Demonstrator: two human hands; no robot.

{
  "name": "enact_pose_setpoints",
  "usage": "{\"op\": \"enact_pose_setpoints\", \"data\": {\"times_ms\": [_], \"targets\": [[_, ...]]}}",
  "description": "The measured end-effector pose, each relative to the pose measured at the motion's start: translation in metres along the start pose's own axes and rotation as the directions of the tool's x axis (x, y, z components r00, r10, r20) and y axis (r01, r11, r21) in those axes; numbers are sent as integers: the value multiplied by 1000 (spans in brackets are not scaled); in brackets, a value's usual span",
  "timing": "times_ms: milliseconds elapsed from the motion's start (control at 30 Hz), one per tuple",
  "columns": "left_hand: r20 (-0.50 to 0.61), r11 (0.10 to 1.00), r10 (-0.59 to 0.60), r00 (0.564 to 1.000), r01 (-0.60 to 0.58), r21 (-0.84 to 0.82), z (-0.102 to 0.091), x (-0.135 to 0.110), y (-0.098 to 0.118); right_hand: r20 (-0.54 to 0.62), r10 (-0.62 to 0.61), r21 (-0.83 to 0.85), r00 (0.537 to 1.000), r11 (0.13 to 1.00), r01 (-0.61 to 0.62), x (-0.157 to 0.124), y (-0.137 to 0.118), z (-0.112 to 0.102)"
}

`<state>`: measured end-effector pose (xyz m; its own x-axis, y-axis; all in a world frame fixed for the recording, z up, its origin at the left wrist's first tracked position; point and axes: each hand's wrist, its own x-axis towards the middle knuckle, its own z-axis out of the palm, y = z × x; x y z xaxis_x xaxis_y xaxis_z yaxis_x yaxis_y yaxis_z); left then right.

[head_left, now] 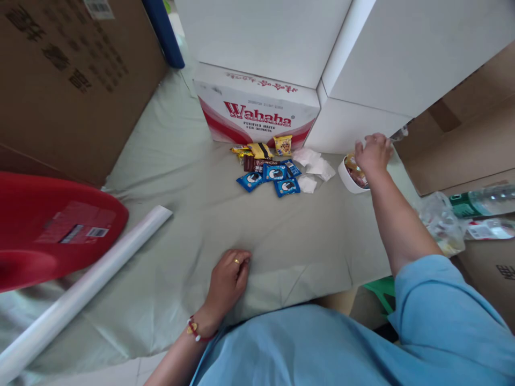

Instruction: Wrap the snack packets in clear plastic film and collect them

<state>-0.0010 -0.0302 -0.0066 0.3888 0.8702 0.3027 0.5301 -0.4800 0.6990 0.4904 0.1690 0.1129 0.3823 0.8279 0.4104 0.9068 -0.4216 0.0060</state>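
Note:
My left hand (230, 276) rests on the cloth-covered surface near its front edge, fingers curled in, with nothing visible in it. My right hand (374, 154) is stretched out over the far right side of a white bowl (353, 185). Its fingers are apart and bent, and their tips are partly hidden. Wrapped snacks (356, 170) lie inside the bowl, partly behind that hand. Left of the bowl are crumpled white packets (316, 163). Beside them lie several blue packets (276, 172), dark brown packets (254, 163) and yellow packets (261, 150). One yellow cookie packet (282, 145) leans against a carton.
The Wahaha water carton (257, 115) and white boxes (265, 32) stand behind the snacks. At left are a big cardboard box (72, 80), a red plastic object (60, 225) and a long white roll (92, 284). Plastic bottles (486, 202) and a clear bag (440, 220) lie at right.

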Motion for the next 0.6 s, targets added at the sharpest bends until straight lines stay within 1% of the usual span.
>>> {"op": "enact_pose_setpoints", "data": {"times_ms": [67, 133, 167, 200, 233, 267, 333, 367, 400, 467, 533, 600], "targets": [[-9, 1000, 7, 1000, -7, -8, 0, 0, 0, -92, -32, 49, 995, 998, 37, -1, 4, -14], [-7, 1000, 1, 1000, -1, -14, 0, 0, 0, -127, -103, 69, 987, 991, 112, -6, 12, -21], [-2, 1000, -8, 1000, 8, -16, 0, 0, 0, -105, -158, 69, 982, 984, 165, -10, 17, -21], [5, 1000, -18, 1000, 18, -17, 0, 0, -1, -53, -215, 66, 975, 974, 218, -15, 22, -19], [10, 999, -27, 1000, 27, -17, 0, 0, -1, 16, -255, 65, 967, 965, 254, -22, 27, -15], [13, 999, -34, 999, 34, -18, 0, 0, -1, 91, -269, 62, 959, 962, 264, -30, 31, -9], [13, 999, -34, 999, 34, -22, 0, 0, -1, 208, -224, 51, 952, 975, 218, -46, 36, 3], [12, 999, -32, 999, 32, -25, 0, 0, -1, 235, -188, 43, 954, 982, 183, -53, 37, 8], [13, 999, -31, 999, 31, -30, 0, 1, -1, 248, -161, 38, 955, 987, 157, -57, 37, 12], [17, 998, -40, 999, 40, -44, 0, 1, 0, 265, -146, 41, 953, 989, 140, -60, 36, 15], [17, 995, -67, 998, 68, -69, 0, 1, 1, 279, -143, 49, 950, 990, 135, -57, 34, 11], [10, 987, -114, 993, 114, -114, -2, 1, 2, 235, -135, 52, 963, 991, 126, -54, 29, 3]]}}
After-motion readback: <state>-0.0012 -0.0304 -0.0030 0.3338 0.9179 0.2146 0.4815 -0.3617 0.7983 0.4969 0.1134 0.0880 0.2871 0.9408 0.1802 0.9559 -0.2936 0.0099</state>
